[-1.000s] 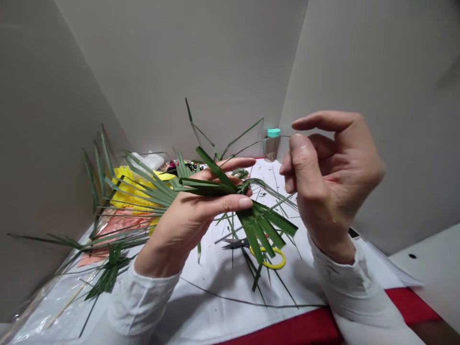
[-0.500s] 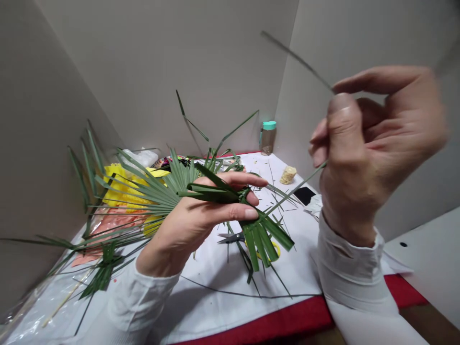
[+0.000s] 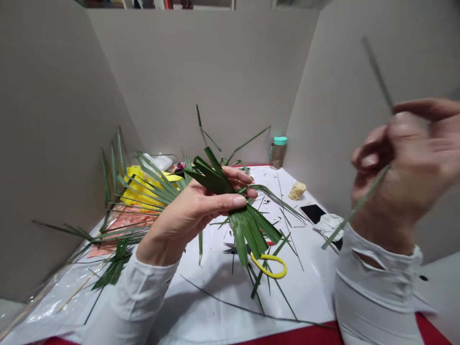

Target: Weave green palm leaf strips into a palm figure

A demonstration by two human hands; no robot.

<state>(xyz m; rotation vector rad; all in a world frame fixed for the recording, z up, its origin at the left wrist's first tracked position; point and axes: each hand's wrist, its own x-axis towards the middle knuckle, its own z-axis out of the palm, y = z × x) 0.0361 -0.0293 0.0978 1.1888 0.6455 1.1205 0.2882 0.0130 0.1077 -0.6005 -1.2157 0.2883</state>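
Observation:
In the middle of the view, my left hand (image 3: 212, 201) pinches a bundle of green palm leaf strips (image 3: 251, 227) between thumb and fingers. The strips' blunt ends fan out below the thumb, and more blades stick out above the hand. My right hand (image 3: 409, 158), raised at the right and slightly blurred, grips a thin leaf strip (image 3: 377, 74). One end of it points up past the fingers and the other hangs down by the wrist. Under the bundle lie scissors with a yellow handle (image 3: 275, 274), their blades partly hidden.
A large palm leaf (image 3: 151, 184) lies over yellow (image 3: 134, 197) and pink (image 3: 124, 221) material at left. A bottle with a turquoise lid (image 3: 279, 152), a pale roll (image 3: 297, 190), a phone (image 3: 312, 212) and crumpled tissue (image 3: 328, 224) stand or lie at right. Leaf scraps litter the white cloth.
My right hand has moved right, away from the bundle, with the strip now apart from it. My left hand still holds the bundle. The view has tilted up slightly.

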